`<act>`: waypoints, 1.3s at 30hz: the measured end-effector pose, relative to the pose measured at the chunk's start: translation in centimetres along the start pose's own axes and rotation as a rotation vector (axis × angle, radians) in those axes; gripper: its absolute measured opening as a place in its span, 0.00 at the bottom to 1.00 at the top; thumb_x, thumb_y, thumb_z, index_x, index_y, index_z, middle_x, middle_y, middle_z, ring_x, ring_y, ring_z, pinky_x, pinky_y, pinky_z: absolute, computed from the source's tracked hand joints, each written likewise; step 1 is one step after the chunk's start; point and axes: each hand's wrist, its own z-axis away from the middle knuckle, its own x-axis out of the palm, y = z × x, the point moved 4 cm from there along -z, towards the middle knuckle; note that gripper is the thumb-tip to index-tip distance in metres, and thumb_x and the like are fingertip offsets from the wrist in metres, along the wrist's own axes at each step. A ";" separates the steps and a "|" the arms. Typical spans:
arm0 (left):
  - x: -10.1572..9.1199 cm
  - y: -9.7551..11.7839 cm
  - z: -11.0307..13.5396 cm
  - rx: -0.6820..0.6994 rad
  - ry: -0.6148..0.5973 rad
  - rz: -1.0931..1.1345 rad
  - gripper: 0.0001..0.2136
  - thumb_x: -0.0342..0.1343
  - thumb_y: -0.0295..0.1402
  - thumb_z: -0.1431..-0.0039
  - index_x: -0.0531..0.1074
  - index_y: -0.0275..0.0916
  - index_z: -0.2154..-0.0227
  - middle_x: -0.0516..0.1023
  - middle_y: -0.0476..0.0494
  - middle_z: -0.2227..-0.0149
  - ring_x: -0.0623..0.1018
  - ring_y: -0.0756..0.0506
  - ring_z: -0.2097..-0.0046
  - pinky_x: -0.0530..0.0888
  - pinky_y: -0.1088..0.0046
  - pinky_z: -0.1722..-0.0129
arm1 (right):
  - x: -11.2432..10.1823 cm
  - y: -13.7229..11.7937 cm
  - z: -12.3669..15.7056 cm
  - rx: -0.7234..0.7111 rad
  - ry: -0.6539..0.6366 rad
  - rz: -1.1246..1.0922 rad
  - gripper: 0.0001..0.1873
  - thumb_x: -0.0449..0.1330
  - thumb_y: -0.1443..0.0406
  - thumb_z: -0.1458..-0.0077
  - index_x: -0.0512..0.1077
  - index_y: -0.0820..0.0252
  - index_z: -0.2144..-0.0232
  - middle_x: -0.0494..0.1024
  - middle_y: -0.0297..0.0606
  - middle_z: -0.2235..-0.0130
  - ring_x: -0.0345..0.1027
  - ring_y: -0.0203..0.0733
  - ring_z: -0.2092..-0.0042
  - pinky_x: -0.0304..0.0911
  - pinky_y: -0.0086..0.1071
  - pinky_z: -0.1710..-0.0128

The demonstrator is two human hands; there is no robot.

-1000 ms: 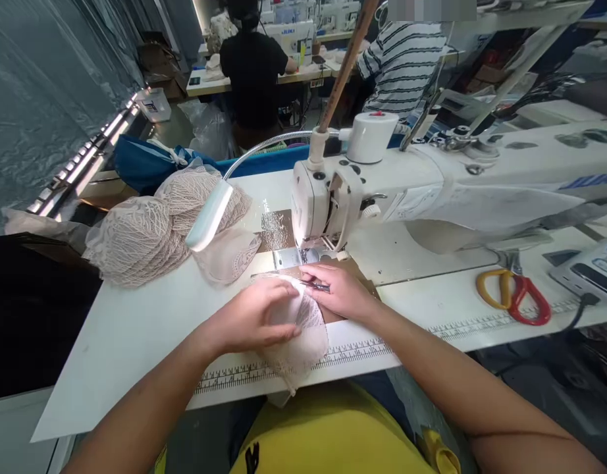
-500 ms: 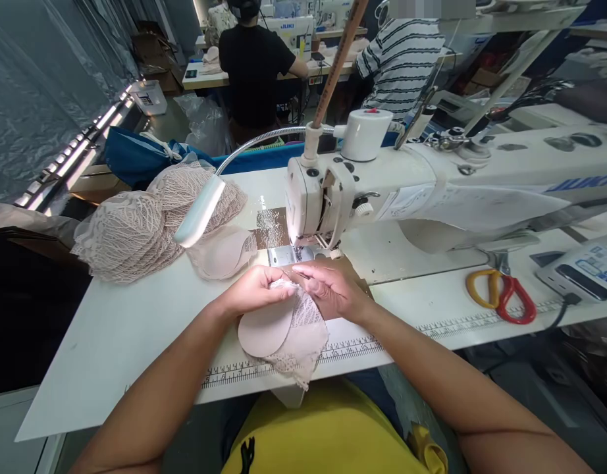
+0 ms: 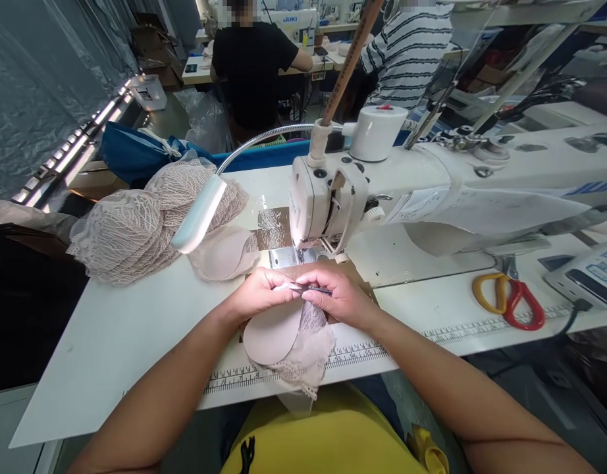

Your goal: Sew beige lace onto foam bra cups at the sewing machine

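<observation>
My left hand [image 3: 257, 294] pinches the top edge of a beige padded cup [image 3: 272, 334] with pale lace [image 3: 311, 349] hanging under it over the table's front edge. My right hand [image 3: 337, 295] grips the same piece from the right and holds thin dark tweezers [image 3: 308, 288] that point left toward my left fingers. Both hands sit just in front of the needle plate [image 3: 288, 257] of the white sewing machine [image 3: 333, 197].
A heap of lace cups [image 3: 135, 224] lies at the left under a gooseneck lamp [image 3: 199, 214]. Scissors with yellow and red handles [image 3: 508, 296] and a control panel [image 3: 592, 273] sit at the right. Two people [image 3: 257, 59] work at tables behind.
The cup was turned over so its smooth beige side shows. My hands lifted its top edge and came together, with the tweezers now pointing across it.
</observation>
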 end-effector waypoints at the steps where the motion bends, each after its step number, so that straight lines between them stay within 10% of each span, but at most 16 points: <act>1: 0.1 0.0 0.0 -0.004 -0.009 -0.009 0.17 0.65 0.43 0.50 0.73 0.31 0.80 0.65 0.51 0.81 0.61 0.54 0.77 0.56 0.78 0.79 | 0.0 0.0 0.0 -0.006 0.008 0.002 0.10 0.59 0.62 0.42 0.75 0.56 0.59 0.79 0.37 0.60 0.73 0.41 0.59 0.67 0.35 0.58; 11: 0.7 1.1 -0.2 0.080 -0.110 -0.146 0.16 0.58 0.44 0.43 0.78 0.33 0.68 0.76 0.43 0.69 0.74 0.46 0.65 0.70 0.73 0.65 | 0.5 0.8 -0.4 0.159 -0.047 -0.086 0.18 0.63 0.60 0.49 0.72 0.59 0.56 0.74 0.34 0.67 0.69 0.39 0.65 0.64 0.31 0.66; 18: -4.2 3.9 4.7 -0.108 0.161 -0.502 0.15 0.60 0.44 0.46 0.77 0.38 0.61 0.78 0.43 0.65 0.75 0.46 0.66 0.70 0.74 0.69 | -0.2 0.1 0.3 0.130 -0.151 -0.091 0.06 0.57 0.64 0.46 0.71 0.60 0.70 0.71 0.33 0.70 0.63 0.37 0.68 0.56 0.29 0.69; 26: -1.2 0.2 6.6 -0.239 -0.057 0.157 0.19 0.63 0.43 0.49 0.74 0.35 0.58 0.76 0.44 0.66 0.73 0.50 0.68 0.68 0.76 0.69 | -0.3 -1.1 1.1 0.071 -0.279 -0.356 0.11 0.57 0.58 0.45 0.66 0.60 0.71 0.68 0.35 0.68 0.61 0.39 0.65 0.58 0.32 0.64; 33: 0.0 -0.4 4.7 -0.169 0.166 0.235 0.16 0.66 0.41 0.53 0.67 0.35 0.75 0.63 0.54 0.81 0.58 0.55 0.79 0.51 0.77 0.81 | 0.5 -0.2 1.3 0.129 -0.433 -0.208 0.14 0.61 0.55 0.46 0.69 0.61 0.71 0.65 0.31 0.72 0.58 0.34 0.70 0.56 0.27 0.71; 39: 0.4 0.3 4.3 -0.104 0.165 0.205 0.17 0.64 0.42 0.49 0.65 0.35 0.77 0.60 0.54 0.80 0.57 0.55 0.78 0.51 0.77 0.79 | 0.5 0.6 0.9 0.182 -0.205 -0.316 0.25 0.53 0.47 0.42 0.70 0.62 0.57 0.70 0.34 0.70 0.63 0.33 0.74 0.61 0.27 0.75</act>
